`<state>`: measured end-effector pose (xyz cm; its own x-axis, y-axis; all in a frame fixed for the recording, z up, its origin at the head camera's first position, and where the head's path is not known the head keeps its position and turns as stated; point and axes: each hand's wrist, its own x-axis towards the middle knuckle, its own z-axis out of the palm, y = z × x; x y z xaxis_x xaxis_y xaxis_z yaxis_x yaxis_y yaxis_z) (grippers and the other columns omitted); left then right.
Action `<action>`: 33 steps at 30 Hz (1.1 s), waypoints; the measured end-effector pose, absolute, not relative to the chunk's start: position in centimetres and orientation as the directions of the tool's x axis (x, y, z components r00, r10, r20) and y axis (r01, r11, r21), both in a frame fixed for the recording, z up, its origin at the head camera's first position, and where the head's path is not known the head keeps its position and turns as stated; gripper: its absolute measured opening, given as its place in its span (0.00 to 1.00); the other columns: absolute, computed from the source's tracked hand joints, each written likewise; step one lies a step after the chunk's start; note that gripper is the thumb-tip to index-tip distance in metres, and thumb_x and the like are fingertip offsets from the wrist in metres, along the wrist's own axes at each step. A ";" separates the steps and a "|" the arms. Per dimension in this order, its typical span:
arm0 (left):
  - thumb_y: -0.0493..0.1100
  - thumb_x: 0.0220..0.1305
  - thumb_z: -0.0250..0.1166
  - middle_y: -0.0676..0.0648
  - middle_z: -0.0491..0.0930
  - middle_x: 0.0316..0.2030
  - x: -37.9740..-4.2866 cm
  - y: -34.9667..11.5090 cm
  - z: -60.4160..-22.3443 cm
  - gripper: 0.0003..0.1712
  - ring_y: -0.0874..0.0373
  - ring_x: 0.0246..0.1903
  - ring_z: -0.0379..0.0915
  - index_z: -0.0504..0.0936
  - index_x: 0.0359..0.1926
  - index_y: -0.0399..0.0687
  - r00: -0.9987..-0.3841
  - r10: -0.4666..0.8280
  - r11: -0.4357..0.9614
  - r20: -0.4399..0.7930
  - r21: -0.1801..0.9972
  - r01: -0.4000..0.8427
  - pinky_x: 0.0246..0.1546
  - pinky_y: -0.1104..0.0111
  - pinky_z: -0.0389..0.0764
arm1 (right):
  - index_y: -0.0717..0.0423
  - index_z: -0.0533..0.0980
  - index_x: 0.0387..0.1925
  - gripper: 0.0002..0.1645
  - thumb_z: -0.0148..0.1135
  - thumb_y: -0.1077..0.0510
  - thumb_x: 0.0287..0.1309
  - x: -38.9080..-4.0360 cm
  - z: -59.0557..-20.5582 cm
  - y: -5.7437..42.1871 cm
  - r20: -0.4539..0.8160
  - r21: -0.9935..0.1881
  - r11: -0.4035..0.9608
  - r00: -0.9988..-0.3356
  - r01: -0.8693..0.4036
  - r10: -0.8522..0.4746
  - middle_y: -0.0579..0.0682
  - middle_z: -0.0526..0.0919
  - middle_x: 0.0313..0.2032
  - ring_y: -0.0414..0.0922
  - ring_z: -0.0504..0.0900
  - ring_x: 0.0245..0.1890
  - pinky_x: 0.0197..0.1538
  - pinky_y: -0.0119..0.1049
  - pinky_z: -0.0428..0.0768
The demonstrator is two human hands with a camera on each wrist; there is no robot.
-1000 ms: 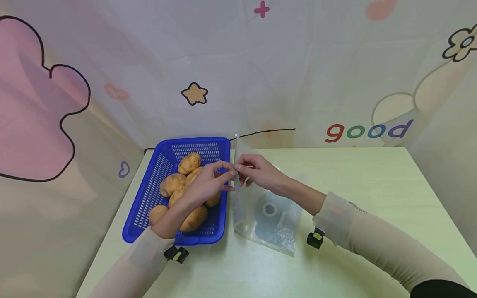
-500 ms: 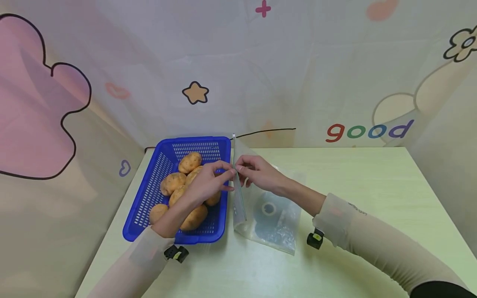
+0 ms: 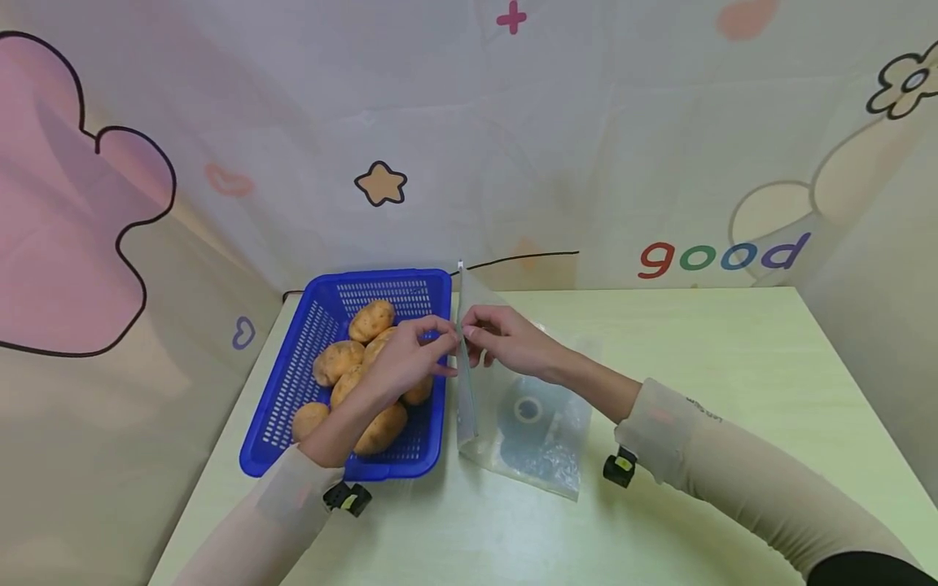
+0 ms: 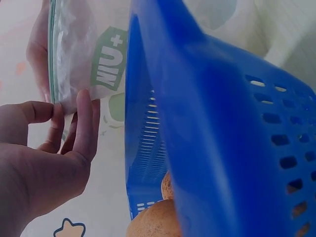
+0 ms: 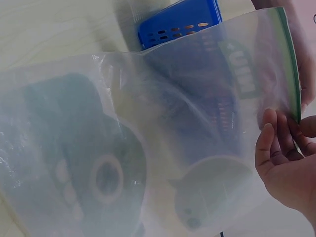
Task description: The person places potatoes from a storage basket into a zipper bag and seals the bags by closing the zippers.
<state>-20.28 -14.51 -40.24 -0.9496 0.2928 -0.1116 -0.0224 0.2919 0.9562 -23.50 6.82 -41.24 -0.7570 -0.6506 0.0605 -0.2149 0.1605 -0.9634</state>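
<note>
A clear zip bag (image 3: 545, 443) with a green zip strip and a pale blue-green printed figure slants up from the table beside the basket. My left hand (image 3: 406, 358) pinches its zip edge between thumb and fingertips, reaching across the blue basket (image 3: 252, 456). Right beside it, my right hand (image 3: 519, 342) pinches the same edge from the other side. In the left wrist view the left fingers (image 4: 85, 123) meet the bag's strip, and the bag (image 4: 74, 39) partly covers the right hand. Bent fingers of the right hand show at the strip in the right wrist view.
Several potatoes (image 3: 339, 362) lie in the basket, partly hidden under the left forearm. The pale green table (image 3: 703, 350) reaches back to a printed cloth backdrop (image 3: 469, 122). Both wrists carry small black cameras.
The bag's zip strip has shifted and turned slightly between the fingertips. Both hands keep nearly the same place and grip; the basket and potatoes stay put.
</note>
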 end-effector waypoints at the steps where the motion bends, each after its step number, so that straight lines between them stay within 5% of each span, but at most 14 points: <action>1: 0.43 0.81 0.58 0.38 0.80 0.52 -20.3 -14.5 -40.2 0.13 0.47 0.47 0.85 0.82 0.51 0.37 -0.952 0.287 0.284 -0.111 0.958 -0.026 0.44 0.54 0.90 | 0.62 0.77 0.45 0.11 0.50 0.60 0.83 -23.5 -41.2 6.8 0.062 -0.961 0.165 -0.756 -0.221 -0.652 0.59 0.84 0.35 0.62 0.83 0.38 0.41 0.47 0.85; 8: 0.50 0.83 0.58 0.38 0.81 0.53 -20.5 -14.3 -40.0 0.18 0.45 0.46 0.87 0.76 0.58 0.40 -0.958 0.249 0.248 -0.139 0.966 -0.075 0.39 0.56 0.91 | 0.61 0.79 0.45 0.09 0.52 0.62 0.80 -23.4 -40.9 6.9 0.058 -0.947 0.195 -0.734 -0.255 -0.677 0.55 0.84 0.35 0.54 0.85 0.36 0.41 0.52 0.84; 14: 0.47 0.81 0.58 0.41 0.82 0.50 -20.7 -14.6 -39.9 0.14 0.45 0.43 0.85 0.79 0.57 0.42 -0.965 0.224 0.303 -0.139 0.951 -0.067 0.37 0.55 0.91 | 0.59 0.80 0.47 0.06 0.57 0.62 0.77 -23.9 -40.7 7.6 0.059 -0.930 0.211 -0.688 -0.302 -0.723 0.53 0.85 0.39 0.53 0.85 0.38 0.44 0.55 0.84; 22: 0.45 0.80 0.59 0.43 0.83 0.51 -20.1 -14.5 -38.6 0.11 0.47 0.42 0.84 0.81 0.55 0.47 -0.967 0.241 0.396 -0.078 0.918 0.024 0.36 0.54 0.91 | 0.55 0.80 0.49 0.09 0.64 0.55 0.75 -26.3 -39.4 9.4 0.195 -0.875 0.336 -0.890 -0.348 -0.413 0.53 0.83 0.42 0.50 0.81 0.42 0.42 0.40 0.82; 29: 0.45 0.80 0.59 0.45 0.84 0.47 -19.1 -13.8 -37.5 0.11 0.49 0.42 0.84 0.81 0.55 0.48 -0.943 0.329 0.449 -0.044 0.886 0.115 0.34 0.53 0.91 | 0.59 0.74 0.70 0.24 0.57 0.54 0.80 -28.1 -38.3 10.6 0.225 -0.886 0.299 -0.893 -0.354 -0.391 0.55 0.79 0.65 0.53 0.77 0.64 0.68 0.50 0.77; 33: 0.44 0.80 0.59 0.45 0.85 0.43 -19.0 -13.5 -37.5 0.10 0.51 0.38 0.86 0.81 0.54 0.48 -0.937 0.349 0.450 -0.032 0.882 0.138 0.31 0.56 0.90 | 0.60 0.77 0.65 0.19 0.58 0.56 0.80 -28.4 -38.2 10.7 0.209 -0.907 0.256 -0.886 -0.334 -0.414 0.55 0.82 0.60 0.53 0.79 0.61 0.68 0.52 0.77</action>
